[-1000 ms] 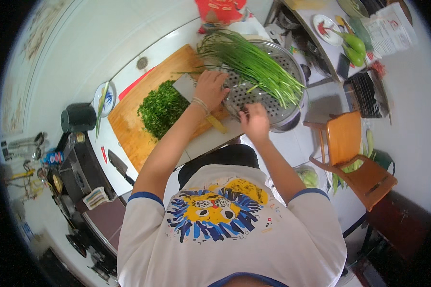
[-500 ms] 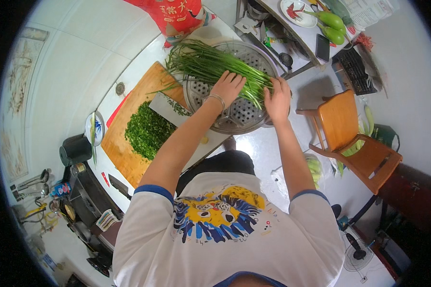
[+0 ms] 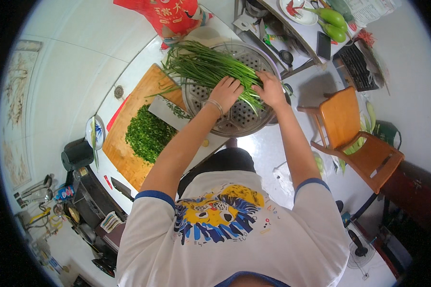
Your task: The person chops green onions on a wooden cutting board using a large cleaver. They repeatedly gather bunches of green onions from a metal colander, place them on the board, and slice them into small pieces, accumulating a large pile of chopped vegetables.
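A bunch of long green chives [image 3: 201, 64] lies across a round perforated metal steamer tray [image 3: 234, 115]. My left hand [image 3: 225, 91] rests on the near end of the chives, fingers curled over the stalks. My right hand [image 3: 271, 88] grips the same end of the bunch beside it. A wooden cutting board [image 3: 124, 148] sits to the left, carrying a heap of chopped greens [image 3: 148, 136] and a cleaver [image 3: 170, 112] lying flat with green bits on its blade.
A red bag [image 3: 170, 16] stands behind the tray. A wooden chair [image 3: 354, 138] is at the right. A table at the top right holds a plate [image 3: 299, 9], green eggplants [image 3: 333, 21] and a phone [image 3: 323, 45]. A small dish [image 3: 95, 133] and a black pot [image 3: 76, 154] sit left.
Both hands have moved up from the tray's near part onto the chive bunch and closed on its stalk ends. The view has shifted, bringing the tray closer to centre.
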Demonstrator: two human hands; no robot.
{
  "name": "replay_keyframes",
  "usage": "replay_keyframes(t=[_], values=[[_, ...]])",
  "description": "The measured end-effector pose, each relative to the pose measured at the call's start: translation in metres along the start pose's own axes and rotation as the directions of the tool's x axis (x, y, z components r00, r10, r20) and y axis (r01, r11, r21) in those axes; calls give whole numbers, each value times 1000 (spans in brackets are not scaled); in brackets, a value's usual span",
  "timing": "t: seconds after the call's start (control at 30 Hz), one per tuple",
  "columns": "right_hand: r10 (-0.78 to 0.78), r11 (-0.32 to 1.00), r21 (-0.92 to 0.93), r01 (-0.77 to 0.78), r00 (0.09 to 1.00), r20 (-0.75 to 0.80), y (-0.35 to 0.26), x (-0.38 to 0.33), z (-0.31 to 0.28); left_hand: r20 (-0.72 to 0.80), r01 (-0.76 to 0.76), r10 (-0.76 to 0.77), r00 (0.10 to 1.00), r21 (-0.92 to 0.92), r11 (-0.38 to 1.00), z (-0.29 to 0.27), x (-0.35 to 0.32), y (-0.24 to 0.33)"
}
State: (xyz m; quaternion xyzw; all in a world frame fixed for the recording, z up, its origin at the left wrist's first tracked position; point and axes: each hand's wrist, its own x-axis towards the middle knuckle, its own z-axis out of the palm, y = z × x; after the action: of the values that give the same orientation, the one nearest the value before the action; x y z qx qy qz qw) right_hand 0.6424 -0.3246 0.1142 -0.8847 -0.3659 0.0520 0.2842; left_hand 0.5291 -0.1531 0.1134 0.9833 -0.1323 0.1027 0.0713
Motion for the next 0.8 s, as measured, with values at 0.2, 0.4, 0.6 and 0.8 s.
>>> replay_keyframes(t=[0.2, 0.4, 0.6, 0.8], values=[[35, 999, -37, -33, 997, 63, 4, 7, 1, 56, 18, -19, 998, 10, 1000, 1, 2, 0], [40, 996, -83, -38, 999, 26, -2, 6, 1, 99, -5, 2, 995, 25, 1000, 3, 2, -1], [17, 997, -77, -16, 1000, 20, 2, 5, 5, -25, -64, 63, 998, -38, 997, 5, 0, -4], [50, 992, -119, -45, 998, 32, -1, 6, 3, 93, 19, -19, 995, -4, 1000, 5, 3, 1]])
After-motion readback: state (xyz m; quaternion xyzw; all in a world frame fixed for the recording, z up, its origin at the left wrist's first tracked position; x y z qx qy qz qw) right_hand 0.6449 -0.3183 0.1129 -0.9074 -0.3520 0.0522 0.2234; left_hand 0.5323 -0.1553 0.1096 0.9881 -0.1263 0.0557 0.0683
